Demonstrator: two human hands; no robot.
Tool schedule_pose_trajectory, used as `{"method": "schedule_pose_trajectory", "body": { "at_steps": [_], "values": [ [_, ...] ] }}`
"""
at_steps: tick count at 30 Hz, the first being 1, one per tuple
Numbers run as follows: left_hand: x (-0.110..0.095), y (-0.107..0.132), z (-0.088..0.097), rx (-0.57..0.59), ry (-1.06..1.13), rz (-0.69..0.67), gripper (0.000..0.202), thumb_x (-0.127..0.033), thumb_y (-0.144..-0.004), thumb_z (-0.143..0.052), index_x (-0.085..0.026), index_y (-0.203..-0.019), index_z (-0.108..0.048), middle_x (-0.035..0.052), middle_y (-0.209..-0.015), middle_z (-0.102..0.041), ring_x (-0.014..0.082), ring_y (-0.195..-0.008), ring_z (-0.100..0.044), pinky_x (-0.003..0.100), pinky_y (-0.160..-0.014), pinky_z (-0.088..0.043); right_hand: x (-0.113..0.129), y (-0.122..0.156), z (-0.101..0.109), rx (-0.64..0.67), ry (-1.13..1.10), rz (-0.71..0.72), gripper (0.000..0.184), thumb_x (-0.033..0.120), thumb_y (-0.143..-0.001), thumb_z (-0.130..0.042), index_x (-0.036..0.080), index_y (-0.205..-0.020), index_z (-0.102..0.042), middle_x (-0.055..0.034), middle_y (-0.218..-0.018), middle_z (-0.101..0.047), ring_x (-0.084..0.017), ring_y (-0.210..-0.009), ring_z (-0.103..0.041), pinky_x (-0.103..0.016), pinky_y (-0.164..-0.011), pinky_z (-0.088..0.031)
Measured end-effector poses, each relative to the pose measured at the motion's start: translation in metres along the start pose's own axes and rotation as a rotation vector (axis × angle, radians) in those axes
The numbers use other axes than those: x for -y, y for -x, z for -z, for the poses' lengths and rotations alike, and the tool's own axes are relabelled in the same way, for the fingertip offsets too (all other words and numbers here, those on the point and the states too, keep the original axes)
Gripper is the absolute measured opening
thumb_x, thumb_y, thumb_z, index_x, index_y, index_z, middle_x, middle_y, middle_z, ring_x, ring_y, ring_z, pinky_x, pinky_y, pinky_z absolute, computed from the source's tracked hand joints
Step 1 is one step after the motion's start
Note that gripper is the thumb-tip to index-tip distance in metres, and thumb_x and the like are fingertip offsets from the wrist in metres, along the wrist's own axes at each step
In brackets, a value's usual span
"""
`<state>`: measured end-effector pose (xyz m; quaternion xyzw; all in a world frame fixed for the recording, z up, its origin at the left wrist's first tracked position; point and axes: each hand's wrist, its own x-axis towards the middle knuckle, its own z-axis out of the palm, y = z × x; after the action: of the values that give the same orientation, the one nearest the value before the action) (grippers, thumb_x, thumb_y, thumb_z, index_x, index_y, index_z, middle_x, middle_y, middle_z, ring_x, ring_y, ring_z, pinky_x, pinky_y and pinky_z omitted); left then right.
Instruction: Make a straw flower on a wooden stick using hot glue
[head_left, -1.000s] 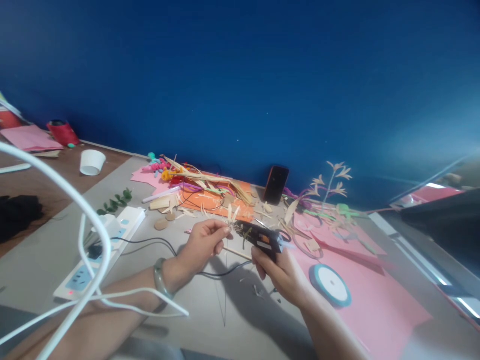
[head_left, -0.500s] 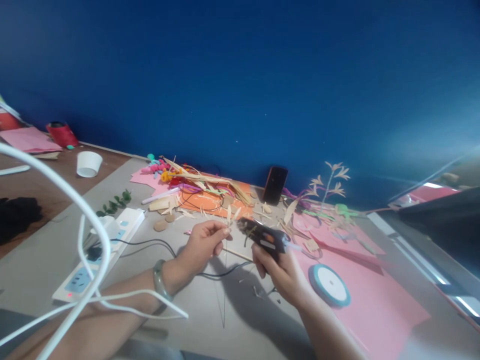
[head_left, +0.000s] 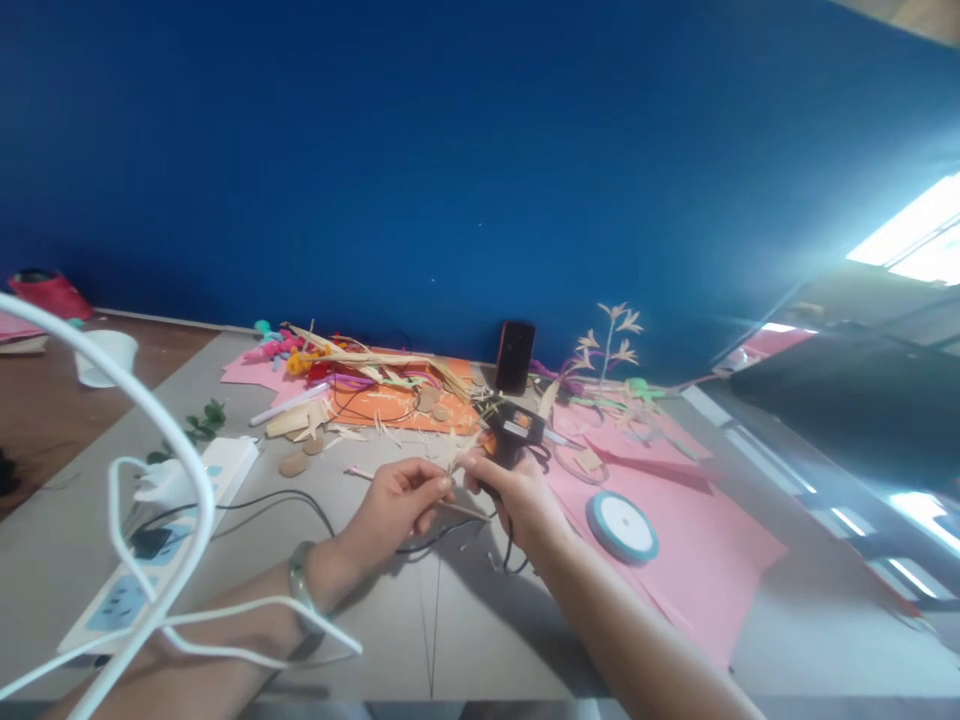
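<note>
My left hand is closed in a pinch on the thin wire stem of a small pale flower, made of what look like dried husk strips. The wire hangs down in front of the table. In my right hand is a black hot glue gun, its nozzle pointing left and away from me. The thumb and forefinger of that hand reach to the flower, close to my left fingertips. Whether they touch it is hard to tell. The gun's handle is mostly hidden by my fingers.
A white power strip and looping white cable lie left. Husk scraps cover an orange sheet at the back. A phone leans on the wall. Right are a finished flower stem, tape roll and pink paper.
My right hand has come in closer to my left, its thumb and forefinger now at the flower. The glue gun has turned more away from me. The whole view has shifted right.
</note>
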<state>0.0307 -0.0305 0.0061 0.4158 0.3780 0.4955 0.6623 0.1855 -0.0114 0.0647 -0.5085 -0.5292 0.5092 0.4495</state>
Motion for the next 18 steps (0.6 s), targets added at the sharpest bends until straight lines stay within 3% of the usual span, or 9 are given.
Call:
{"method": "schedule_pose_trajectory", "body": {
  "at_steps": [7,18],
  "values": [
    [-0.0036,0.0004,-0.0009,-0.039,-0.016,-0.048,0.033,-0.045,-0.070,-0.074,-0.014,-0.075,-0.063,0.0019,-0.064,-0.066,0.0035,-0.037,-0.041,0.018,-0.036,-0.028,0.0089,0.0042,-0.0030,0.042,0.009,0.061,0.017,0.029,-0.067,-0.069,0.016,-0.059,-0.061,-0.0014,-0.055,-0.061,-0.013,-0.056,-0.053,-0.026,-0.059,-0.045],
    [-0.0008,0.0009,0.0005,-0.038,-0.087,-0.099,0.029,-0.041,-0.074,-0.072,-0.014,-0.075,-0.063,0.0017,-0.063,-0.065,0.0044,-0.039,-0.043,0.018,-0.039,-0.032,0.0023,0.0004,-0.0021,0.018,0.028,0.058,0.020,0.026,-0.065,-0.069,0.015,-0.052,-0.061,0.0003,-0.048,-0.055,-0.012,-0.051,-0.048,-0.026,-0.055,-0.041]
  ]
}}
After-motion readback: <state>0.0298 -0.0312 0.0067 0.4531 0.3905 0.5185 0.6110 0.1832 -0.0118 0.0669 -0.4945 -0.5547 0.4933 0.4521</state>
